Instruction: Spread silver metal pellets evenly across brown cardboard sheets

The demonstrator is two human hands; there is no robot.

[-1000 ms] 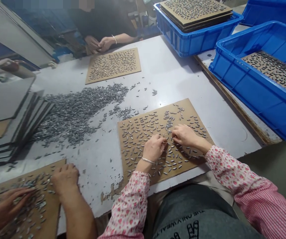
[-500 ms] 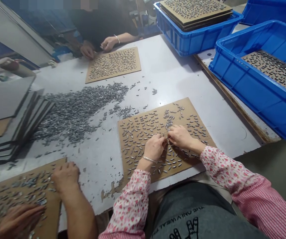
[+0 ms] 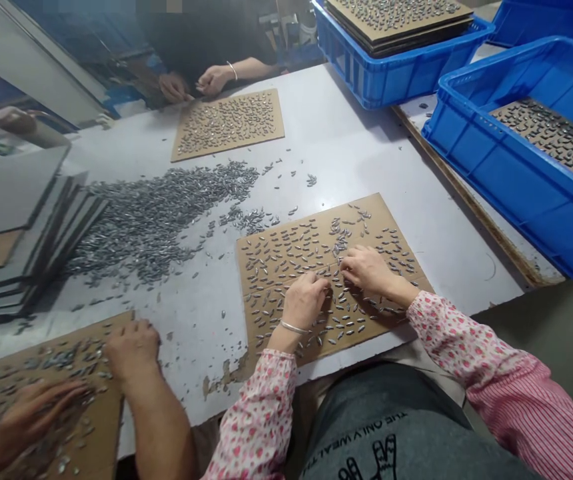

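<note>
Head view, with 12 o'clock straight ahead: at 4 o'clock, two hands lean over a tan cardboard sheet (image 3: 377, 208) on a white desk (image 3: 466, 257). The left hand (image 3: 306, 301), with a silver bangle, has its fingers bent and drawn together; the right hand (image 3: 366, 268), at its 2 o'clock, has curled fingers. The hands are apart, and whether either pinches anything cannot be told. Small silver-grey pieces (image 3: 339, 247), shiny and tapered at both ends, cover the sheet, mostly spaced singly at varied angles, with a denser cluster just beyond the right hand.

At 8 o'clock, a co-worker's hands rest over another piece-strewn sheet (image 3: 109, 427). At 9 o'clock, a heap of loose pieces (image 3: 151, 220) spreads beside a stack of grey boards (image 3: 6, 193).

Toward 2 to 3 o'clock, a blue crate (image 3: 511, 180) holds a board (image 3: 556, 140) covered with pieces. At 11 o'clock, another co-worker's hands meet near a filled sheet (image 3: 229, 127). At 1 o'clock, a farther blue crate (image 3: 406, 83) carries stacked boards, the top one piece-covered.
</note>
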